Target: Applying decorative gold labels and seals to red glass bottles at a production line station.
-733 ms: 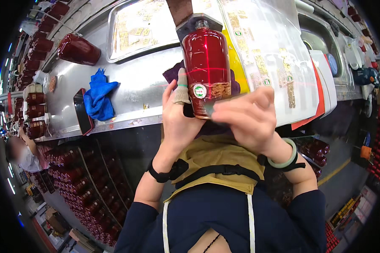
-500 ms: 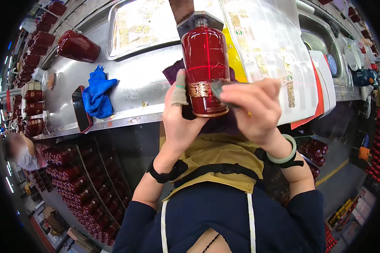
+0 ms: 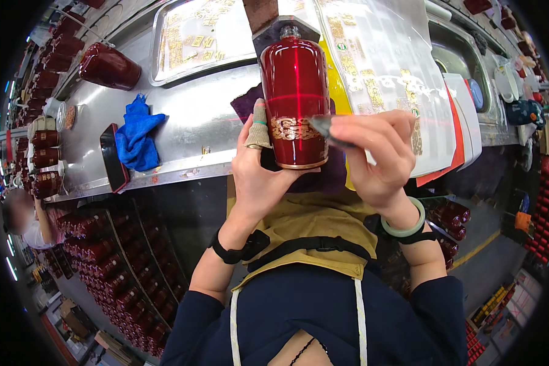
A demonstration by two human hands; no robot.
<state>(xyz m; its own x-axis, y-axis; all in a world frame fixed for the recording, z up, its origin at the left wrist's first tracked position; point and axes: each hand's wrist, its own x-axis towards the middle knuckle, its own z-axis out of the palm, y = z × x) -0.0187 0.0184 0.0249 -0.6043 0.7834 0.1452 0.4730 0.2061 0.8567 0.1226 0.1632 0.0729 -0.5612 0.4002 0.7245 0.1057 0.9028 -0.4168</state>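
A dark red glass bottle (image 3: 296,76) lies in front of me, its neck pointing away, with red light lines crossing it. A gold decorative label (image 3: 294,129) is on its side near the base. My left hand (image 3: 255,168) grips the base end, thumb at the bottom edge and fingers along the left side; a knitted finger cover (image 3: 259,129) is on one finger. In my right hand (image 3: 381,152) is a thin dark grey-green scraper-like piece (image 3: 333,131), pinched between thumb and fingers, its tip over the label's right end. Whether the tip touches the glass cannot be made out.
A metal tray (image 3: 158,58) with gold pieces stands beyond the bottle; sheets of gold labels (image 3: 381,61) lie to its right. Leftward are a blue cloth (image 3: 138,137), a phone (image 3: 113,160) and another red bottle (image 3: 110,66). Racked bottles (image 3: 113,268) stand below left, near another person (image 3: 30,222).
My right hand has shifted slightly right with the scraper-like piece, uncovering more of the gold label. My left hand still grips the bottle.
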